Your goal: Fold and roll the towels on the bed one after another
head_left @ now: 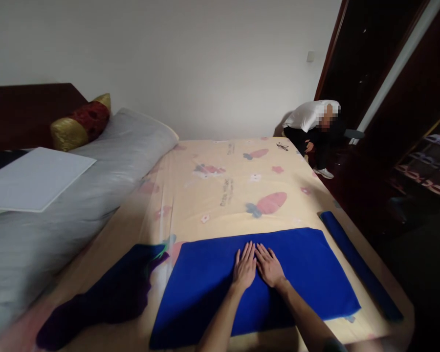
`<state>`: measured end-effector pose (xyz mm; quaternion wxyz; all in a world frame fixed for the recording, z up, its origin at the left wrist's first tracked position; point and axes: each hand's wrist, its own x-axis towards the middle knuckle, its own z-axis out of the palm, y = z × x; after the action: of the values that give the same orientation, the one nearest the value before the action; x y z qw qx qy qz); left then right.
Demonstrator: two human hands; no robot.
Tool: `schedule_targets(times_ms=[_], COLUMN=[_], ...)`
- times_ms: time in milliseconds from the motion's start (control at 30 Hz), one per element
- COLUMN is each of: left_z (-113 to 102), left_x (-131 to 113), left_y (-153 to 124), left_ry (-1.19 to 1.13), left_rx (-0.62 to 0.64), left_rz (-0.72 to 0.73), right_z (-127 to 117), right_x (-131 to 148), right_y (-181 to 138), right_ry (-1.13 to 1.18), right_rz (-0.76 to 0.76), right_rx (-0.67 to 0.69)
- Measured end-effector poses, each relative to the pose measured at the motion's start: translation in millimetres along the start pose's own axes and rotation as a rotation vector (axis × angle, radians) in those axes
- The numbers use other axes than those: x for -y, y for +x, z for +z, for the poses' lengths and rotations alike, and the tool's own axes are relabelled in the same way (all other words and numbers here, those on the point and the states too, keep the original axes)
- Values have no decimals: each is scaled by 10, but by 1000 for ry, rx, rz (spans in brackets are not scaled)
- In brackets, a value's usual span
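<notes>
A blue towel (308,274) lies spread flat on the bed, folded into a wide rectangle. My left hand (244,268) and my right hand (270,267) rest side by side on its middle, palms down and fingers stretched out, almost touching each other. Neither hand holds anything. A second blue towel, rolled into a long tube (359,264), lies along the bed's right edge, apart from both hands.
The bed has a cream sheet (220,195) printed with carrots. A dark purple cloth (110,293) lies at left. A grey bolster (58,215), a white board (33,178) and a red-gold cushion (82,122) are at far left. A person crouches (315,127) beyond the far corner by a dark wardrobe.
</notes>
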<state>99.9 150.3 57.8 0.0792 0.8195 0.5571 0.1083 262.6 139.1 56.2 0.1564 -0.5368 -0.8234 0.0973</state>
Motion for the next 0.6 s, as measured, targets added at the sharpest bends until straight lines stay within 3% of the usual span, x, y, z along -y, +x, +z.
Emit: schedule_targets(times_ms=[67,133,267,333,433,600], left_z=[-55,-181,-454,-518,-539,-700], left_x=[111,457,1393,1718,1889,1831], left_y=[102,70,-211,-338,-423,-346], left_ry=[-3,17,101,193,277,208], left_rx=[20,14,-46,-60,-38,50], left_rz=[10,-54,-382,-559,-630,-662], right_z=[-82,-249,-582,-638,-604,-625], right_x=[-152,-542,-1532,-1870,-2067,-1987], right_y=[98,41,-369,-583,-749,-670], right_ry=[-10,-60,-139,-195,-270,-236], right_rz=[4,114,394,496,573,619], right_rx=[13,-5,-76,-91,-66,-62])
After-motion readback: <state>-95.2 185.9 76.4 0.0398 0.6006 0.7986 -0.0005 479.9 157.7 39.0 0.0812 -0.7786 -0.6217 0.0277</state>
